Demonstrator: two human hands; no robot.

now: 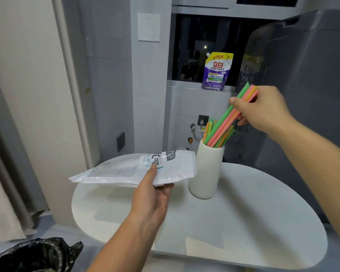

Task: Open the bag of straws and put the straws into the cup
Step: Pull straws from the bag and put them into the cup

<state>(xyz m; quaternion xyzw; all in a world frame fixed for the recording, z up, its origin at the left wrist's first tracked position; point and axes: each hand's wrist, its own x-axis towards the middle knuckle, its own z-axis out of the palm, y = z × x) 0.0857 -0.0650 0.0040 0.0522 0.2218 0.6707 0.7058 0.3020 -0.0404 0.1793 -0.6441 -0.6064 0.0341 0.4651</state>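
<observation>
Head view, so everything's seen from above: a round white bench (243,222) takes up most of the shot. Above its left side a flat white plastic straw bag (126,169) is gripped by the left hand (151,195), thumb on top. A tall white ceramic cup (206,171) is stood on the bench just right of the bag, already stuffed with straws. A bunch of green, pink and orange straws (231,116) is pinched by the right hand (263,108), lower ends dipped in the cup.

Left hand (152,190) low, forearm reaching forward, thumb on top, fingers curled beneath, grip closed. Right hand (261,110) raised, forearm entering from right, thumb and fingers pinched together.
</observation>
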